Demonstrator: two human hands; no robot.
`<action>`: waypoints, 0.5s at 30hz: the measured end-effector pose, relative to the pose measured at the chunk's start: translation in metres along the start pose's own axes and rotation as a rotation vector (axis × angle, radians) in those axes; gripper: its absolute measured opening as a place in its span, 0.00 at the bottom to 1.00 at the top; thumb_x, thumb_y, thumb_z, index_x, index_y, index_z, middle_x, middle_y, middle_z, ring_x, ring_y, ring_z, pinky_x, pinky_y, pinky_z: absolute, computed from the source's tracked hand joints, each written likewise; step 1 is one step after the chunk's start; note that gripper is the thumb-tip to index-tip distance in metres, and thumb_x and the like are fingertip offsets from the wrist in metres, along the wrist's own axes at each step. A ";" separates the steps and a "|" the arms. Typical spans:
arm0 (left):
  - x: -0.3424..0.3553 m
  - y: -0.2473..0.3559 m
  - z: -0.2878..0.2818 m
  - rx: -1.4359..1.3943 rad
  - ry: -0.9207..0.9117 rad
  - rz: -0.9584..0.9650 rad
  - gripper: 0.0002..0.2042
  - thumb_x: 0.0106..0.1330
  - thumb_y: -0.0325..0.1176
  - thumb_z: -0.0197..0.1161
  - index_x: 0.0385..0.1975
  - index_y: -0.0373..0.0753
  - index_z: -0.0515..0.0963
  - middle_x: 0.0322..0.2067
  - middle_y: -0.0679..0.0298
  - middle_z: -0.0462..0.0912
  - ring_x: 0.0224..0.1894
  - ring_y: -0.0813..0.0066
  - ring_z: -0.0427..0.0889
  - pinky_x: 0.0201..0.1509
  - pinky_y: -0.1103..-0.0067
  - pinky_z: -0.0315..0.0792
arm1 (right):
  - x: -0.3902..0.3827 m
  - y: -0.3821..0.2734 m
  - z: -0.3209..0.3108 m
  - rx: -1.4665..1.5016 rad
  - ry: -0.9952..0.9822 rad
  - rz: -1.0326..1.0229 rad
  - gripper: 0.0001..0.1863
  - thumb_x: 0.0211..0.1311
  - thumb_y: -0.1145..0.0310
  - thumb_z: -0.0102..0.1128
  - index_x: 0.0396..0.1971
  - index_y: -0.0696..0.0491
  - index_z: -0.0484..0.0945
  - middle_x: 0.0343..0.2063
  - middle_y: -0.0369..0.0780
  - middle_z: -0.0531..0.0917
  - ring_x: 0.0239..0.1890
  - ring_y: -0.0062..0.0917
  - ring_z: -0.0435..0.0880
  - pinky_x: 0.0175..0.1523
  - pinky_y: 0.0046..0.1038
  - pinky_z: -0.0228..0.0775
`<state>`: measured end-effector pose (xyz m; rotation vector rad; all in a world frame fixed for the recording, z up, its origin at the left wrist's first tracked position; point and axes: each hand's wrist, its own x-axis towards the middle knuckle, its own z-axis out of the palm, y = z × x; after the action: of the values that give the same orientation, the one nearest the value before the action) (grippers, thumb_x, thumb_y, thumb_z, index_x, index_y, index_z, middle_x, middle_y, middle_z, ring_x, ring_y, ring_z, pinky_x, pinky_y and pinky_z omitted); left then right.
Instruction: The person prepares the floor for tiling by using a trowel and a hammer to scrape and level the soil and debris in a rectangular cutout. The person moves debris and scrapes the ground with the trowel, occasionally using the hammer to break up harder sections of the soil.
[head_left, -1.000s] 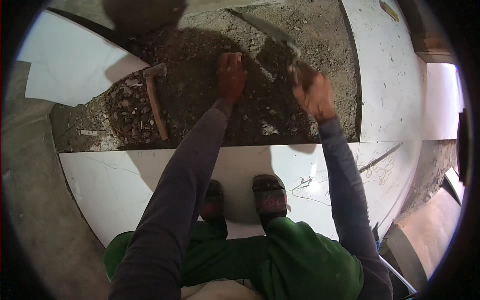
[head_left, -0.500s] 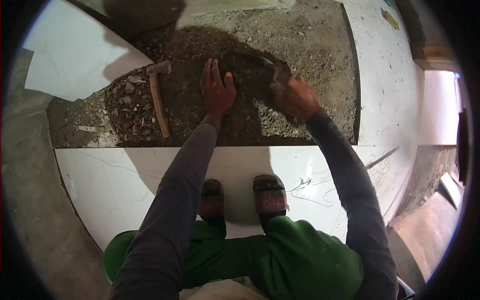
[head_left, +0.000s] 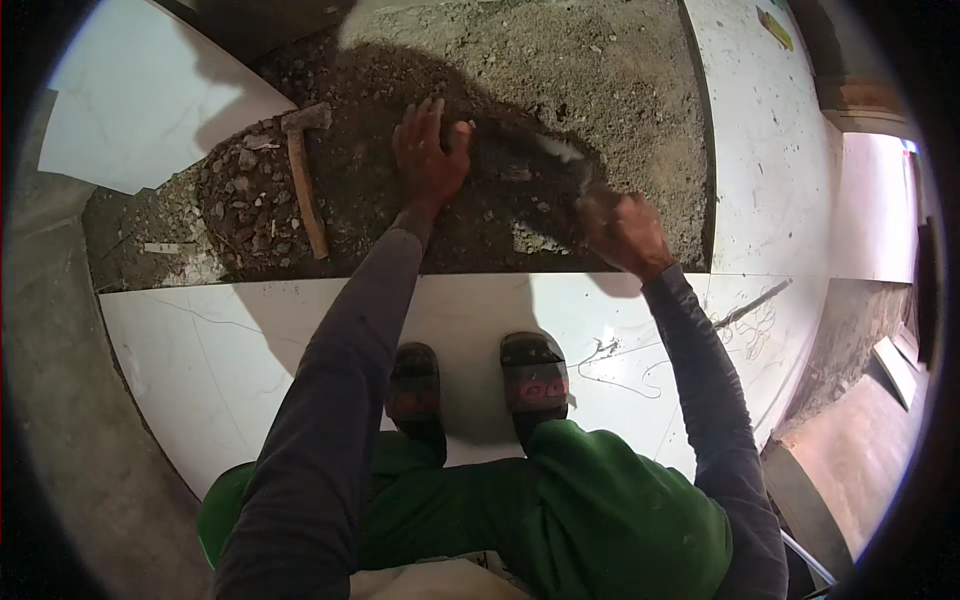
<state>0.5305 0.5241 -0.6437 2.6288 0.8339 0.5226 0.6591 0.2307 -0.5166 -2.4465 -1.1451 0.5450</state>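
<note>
My left hand rests on the dark, gritty bed of sand and gravel, palm down with its fingers stretched out; it holds nothing. To its right, my right hand is closed round the handle of a trowel. The trowel's blade lies low over the shaded sand and is smeared by motion, so its outline is unclear. Left of my left hand, a hammer with a wooden handle lies on the bed beside a heap of stones and rubble.
White marbled floor tiles border the bed on the near side and the right, with my sandalled feet on the near ones. A cut white tile lies at the far left. A dark thin bar rests on the tiles at right.
My right hand has drawn the trowel to the right and nearer to me across the sand. The left hand stays on the bed, shifted only slightly.
</note>
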 end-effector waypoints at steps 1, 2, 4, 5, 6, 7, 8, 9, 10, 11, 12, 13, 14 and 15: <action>-0.003 0.005 -0.001 0.000 0.006 0.001 0.24 0.86 0.45 0.49 0.74 0.41 0.71 0.76 0.51 0.67 0.79 0.48 0.63 0.82 0.49 0.57 | 0.000 0.011 -0.002 0.038 -0.019 0.091 0.16 0.75 0.59 0.64 0.47 0.57 0.87 0.30 0.50 0.91 0.27 0.40 0.91 0.35 0.42 0.83; -0.004 0.012 0.003 -0.061 0.065 0.107 0.22 0.85 0.42 0.51 0.72 0.41 0.73 0.73 0.50 0.69 0.76 0.47 0.66 0.78 0.48 0.61 | 0.001 0.030 0.002 0.036 -0.008 0.088 0.16 0.75 0.59 0.64 0.47 0.57 0.87 0.30 0.50 0.91 0.27 0.40 0.91 0.35 0.42 0.83; -0.018 0.005 0.015 -0.125 0.102 0.204 0.20 0.84 0.40 0.53 0.70 0.41 0.75 0.70 0.50 0.72 0.73 0.46 0.70 0.75 0.47 0.64 | -0.008 0.050 0.020 0.105 0.289 -0.170 0.14 0.73 0.60 0.65 0.48 0.53 0.87 0.31 0.48 0.91 0.22 0.42 0.88 0.29 0.41 0.82; -0.019 -0.007 0.019 -0.112 0.103 0.243 0.18 0.83 0.37 0.55 0.67 0.40 0.76 0.66 0.49 0.73 0.69 0.47 0.72 0.71 0.48 0.68 | -0.009 0.038 0.019 0.137 0.383 -0.258 0.13 0.73 0.60 0.65 0.48 0.52 0.87 0.31 0.47 0.91 0.20 0.42 0.87 0.28 0.41 0.82; -0.021 -0.018 0.023 -0.099 0.103 0.282 0.15 0.83 0.35 0.56 0.64 0.40 0.78 0.63 0.49 0.75 0.66 0.48 0.75 0.67 0.50 0.71 | -0.015 0.023 0.019 0.160 0.298 -0.234 0.13 0.71 0.62 0.65 0.48 0.53 0.87 0.33 0.47 0.91 0.20 0.41 0.87 0.28 0.41 0.82; -0.023 -0.017 0.022 -0.107 0.097 0.279 0.15 0.83 0.35 0.56 0.64 0.40 0.78 0.63 0.49 0.75 0.66 0.48 0.75 0.67 0.50 0.71 | -0.023 0.006 0.013 0.165 0.208 -0.205 0.13 0.70 0.65 0.66 0.48 0.54 0.88 0.35 0.47 0.91 0.20 0.40 0.87 0.29 0.41 0.83; -0.017 -0.011 0.018 -0.236 0.046 0.209 0.14 0.82 0.34 0.57 0.62 0.39 0.78 0.61 0.49 0.75 0.62 0.48 0.77 0.63 0.52 0.73 | -0.031 0.003 0.010 0.160 0.212 -0.197 0.13 0.70 0.65 0.66 0.48 0.54 0.88 0.35 0.47 0.91 0.20 0.40 0.87 0.29 0.41 0.83; -0.012 -0.006 0.014 -0.363 -0.006 0.138 0.12 0.82 0.33 0.57 0.59 0.39 0.79 0.58 0.49 0.75 0.58 0.47 0.78 0.59 0.54 0.76 | -0.039 0.001 0.007 0.079 0.157 -0.141 0.14 0.73 0.64 0.63 0.50 0.55 0.87 0.34 0.47 0.92 0.23 0.37 0.89 0.31 0.39 0.84; -0.005 -0.011 0.008 -0.358 -0.003 0.133 0.12 0.82 0.33 0.57 0.59 0.39 0.79 0.58 0.49 0.75 0.58 0.47 0.78 0.59 0.54 0.76 | -0.041 -0.002 0.007 0.004 0.095 -0.098 0.15 0.76 0.63 0.60 0.51 0.56 0.87 0.33 0.46 0.93 0.26 0.35 0.91 0.32 0.37 0.85; 0.005 -0.013 0.007 -0.330 0.061 0.107 0.12 0.83 0.33 0.57 0.58 0.37 0.79 0.58 0.48 0.76 0.56 0.46 0.80 0.55 0.55 0.78 | -0.044 0.007 0.005 -0.001 0.096 -0.093 0.15 0.76 0.63 0.60 0.51 0.56 0.87 0.33 0.46 0.93 0.26 0.35 0.91 0.32 0.37 0.85; 0.012 -0.013 0.007 -0.302 0.125 0.081 0.12 0.83 0.34 0.57 0.57 0.36 0.79 0.57 0.47 0.78 0.54 0.45 0.81 0.52 0.55 0.79 | -0.048 0.025 0.004 0.045 0.186 -0.130 0.14 0.75 0.63 0.61 0.50 0.57 0.87 0.31 0.46 0.92 0.24 0.34 0.91 0.32 0.37 0.85; 0.015 -0.009 0.002 -0.301 0.121 0.083 0.12 0.83 0.34 0.57 0.57 0.36 0.79 0.57 0.47 0.78 0.54 0.45 0.81 0.52 0.55 0.79 | -0.047 0.028 0.002 0.097 0.278 -0.167 0.14 0.74 0.64 0.62 0.50 0.57 0.86 0.30 0.46 0.92 0.23 0.34 0.90 0.31 0.36 0.84; 0.019 -0.005 -0.003 -0.306 0.149 0.069 0.12 0.83 0.34 0.57 0.56 0.35 0.80 0.54 0.48 0.80 0.51 0.45 0.83 0.49 0.55 0.80 | -0.049 0.028 0.001 0.100 0.280 -0.163 0.14 0.74 0.64 0.62 0.50 0.57 0.86 0.30 0.46 0.92 0.23 0.34 0.90 0.31 0.36 0.84; 0.021 -0.001 -0.008 -0.312 0.177 0.055 0.12 0.83 0.35 0.57 0.56 0.35 0.80 0.51 0.48 0.82 0.48 0.44 0.84 0.45 0.54 0.81 | -0.054 0.026 -0.001 0.063 0.219 -0.185 0.15 0.74 0.64 0.63 0.50 0.58 0.86 0.29 0.46 0.91 0.21 0.33 0.88 0.30 0.36 0.83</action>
<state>0.5425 0.5389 -0.6320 2.3484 0.6694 0.8373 0.6440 0.1727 -0.5187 -2.2518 -1.2246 0.2474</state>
